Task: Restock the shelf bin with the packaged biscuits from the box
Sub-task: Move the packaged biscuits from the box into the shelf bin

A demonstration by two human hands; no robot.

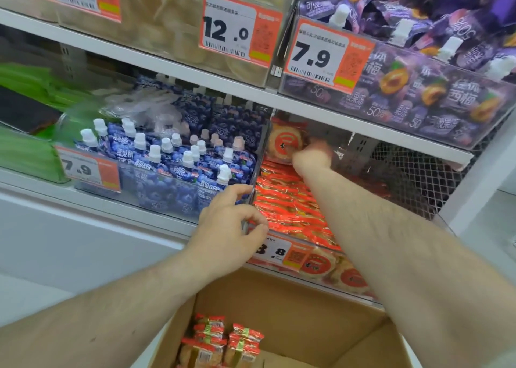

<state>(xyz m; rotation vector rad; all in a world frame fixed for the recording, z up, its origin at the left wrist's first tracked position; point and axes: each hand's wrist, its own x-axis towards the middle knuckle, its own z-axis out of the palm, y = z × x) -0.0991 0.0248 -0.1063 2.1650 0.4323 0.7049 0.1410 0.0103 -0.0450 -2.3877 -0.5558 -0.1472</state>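
A clear shelf bin (360,292) on the lower shelf holds several red-wrapped biscuit packs (287,205) lying in rows. My right hand (311,155) reaches deep into the back of the bin and holds a round biscuit pack (284,144) upright there; the hand is blurred. My left hand (231,222) grips the bin's front left corner, fingers curled over its rim. Below, an open cardboard box (301,300) holds more biscuit packs (220,342) at its bottom left.
A bin of blue spouted pouches (173,166) stands directly left of the biscuit bin. Purple pouches (418,82) fill the bin on the shelf above. Price tags (279,256) hang on the bin fronts. Wire mesh (418,172) backs the shelf at right.
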